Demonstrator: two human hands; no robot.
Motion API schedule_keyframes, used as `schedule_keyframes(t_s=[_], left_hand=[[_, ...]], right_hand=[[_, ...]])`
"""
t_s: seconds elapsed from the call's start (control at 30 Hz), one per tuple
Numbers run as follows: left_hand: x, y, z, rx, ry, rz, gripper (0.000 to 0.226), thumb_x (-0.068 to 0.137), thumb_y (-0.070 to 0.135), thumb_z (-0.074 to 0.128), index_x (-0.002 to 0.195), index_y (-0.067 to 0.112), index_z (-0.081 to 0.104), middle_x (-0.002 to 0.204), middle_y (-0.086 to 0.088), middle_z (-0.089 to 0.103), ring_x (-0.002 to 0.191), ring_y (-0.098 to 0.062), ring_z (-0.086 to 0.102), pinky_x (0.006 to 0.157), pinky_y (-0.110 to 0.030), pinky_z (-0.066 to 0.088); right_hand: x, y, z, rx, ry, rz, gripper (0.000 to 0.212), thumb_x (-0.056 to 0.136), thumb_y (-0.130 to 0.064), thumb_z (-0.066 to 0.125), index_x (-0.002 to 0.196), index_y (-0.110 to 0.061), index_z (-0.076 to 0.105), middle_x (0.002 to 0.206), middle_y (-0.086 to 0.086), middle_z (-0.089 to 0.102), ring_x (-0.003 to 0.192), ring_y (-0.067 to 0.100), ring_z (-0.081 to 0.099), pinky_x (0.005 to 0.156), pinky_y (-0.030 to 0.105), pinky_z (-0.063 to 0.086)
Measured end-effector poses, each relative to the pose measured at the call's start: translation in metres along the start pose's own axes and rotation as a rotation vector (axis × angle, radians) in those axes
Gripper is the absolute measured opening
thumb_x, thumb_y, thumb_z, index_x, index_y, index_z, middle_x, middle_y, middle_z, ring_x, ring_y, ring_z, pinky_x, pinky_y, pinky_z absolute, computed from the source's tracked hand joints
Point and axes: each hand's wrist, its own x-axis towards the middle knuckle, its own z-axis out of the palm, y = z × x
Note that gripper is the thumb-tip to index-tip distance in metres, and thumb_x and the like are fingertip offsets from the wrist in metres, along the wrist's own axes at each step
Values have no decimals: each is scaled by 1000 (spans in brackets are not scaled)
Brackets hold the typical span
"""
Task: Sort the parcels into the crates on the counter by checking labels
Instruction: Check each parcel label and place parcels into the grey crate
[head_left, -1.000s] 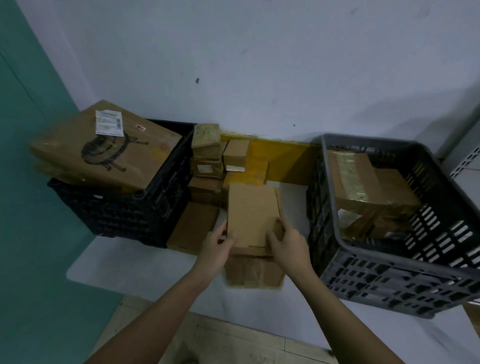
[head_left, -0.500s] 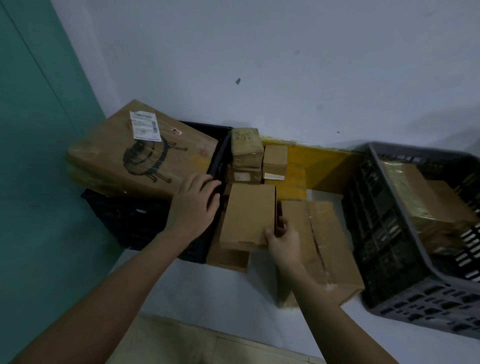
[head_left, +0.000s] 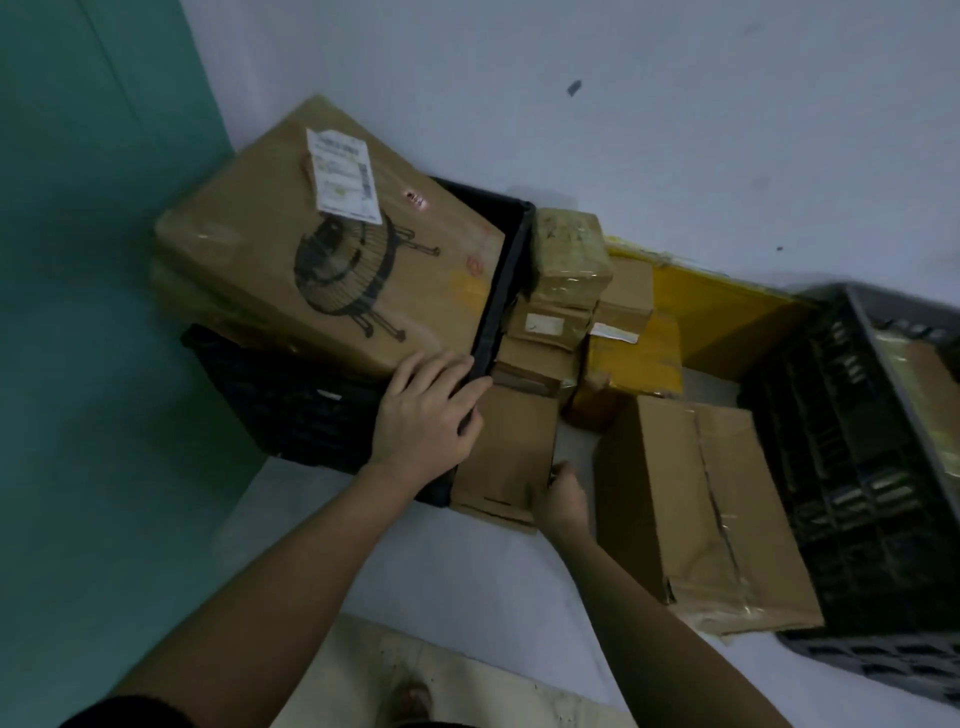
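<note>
- White counter (head_left: 467, 582) carries 2 crates: black crate (head_left: 291, 405) left, grey crate (head_left: 857, 467) right, stacked small boxes (head_left: 569, 275) between.
- Large taped box (head_left: 696, 509) crowds the right side.
- Flat parcel (head_left: 506, 457) stands beside the black crate, long axis toward the wall (head_left: 623, 104).
- Left hand (head_left: 426, 415) lies spread over the crate corner and the parcel's top; right hand (head_left: 563, 499) pinches its lower right edge.

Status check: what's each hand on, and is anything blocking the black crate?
Left hand on black crate corner. Right hand gripping flat brown parcel. Big fan-print box fills crate top.
</note>
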Motion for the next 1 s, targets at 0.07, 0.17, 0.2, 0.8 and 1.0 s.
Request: schedule_keyframes(t_s=[0.07,0.17,0.2,0.8,1.0], left_hand=[[-1,0,1,-4,7,-5,28,88,22,58,110,17,76,119,-7,71,114,-26,63,104,-47,43],[-1,0,-1,-17,4,-11,28,88,21,59,109,17,76,119,-7,72,114,-26,64,104,-47,43],[0,1,-2,-19,2,-18,28,88,20,60,109,17,76,120,-7,72,114,-26,64,104,-47,43],[0,252,19,-263,-875,552,78,92,60,53,156,32,17,157,-7,24,141,-31,24,114,-55,23],[14,238,11,-77,-1078,336,73,97,37,53,156,41,10,160,-4,18,139,-33,25,109,-58,31]], right_hand=[[7,2,3,-146,-59,-20,33,101,-13,50,134,-7,45,110,6,54,83,12,54,67,25,49],[11,-14,-1,-335,-126,-101,53,100,-12,51,149,-7,31,134,14,43,113,22,54,98,37,52],[10,-22,-5,-385,-106,-153,60,98,-12,55,152,-10,28,147,14,37,127,27,48,105,41,48],[-41,90,-234,-94,88,113,63,97,-28,55,150,-11,26,141,20,48,124,39,52,102,53,46],[-45,93,-213,101,-102,-114,56,97,-33,63,145,-11,43,139,12,57,121,30,58,98,38,50]])
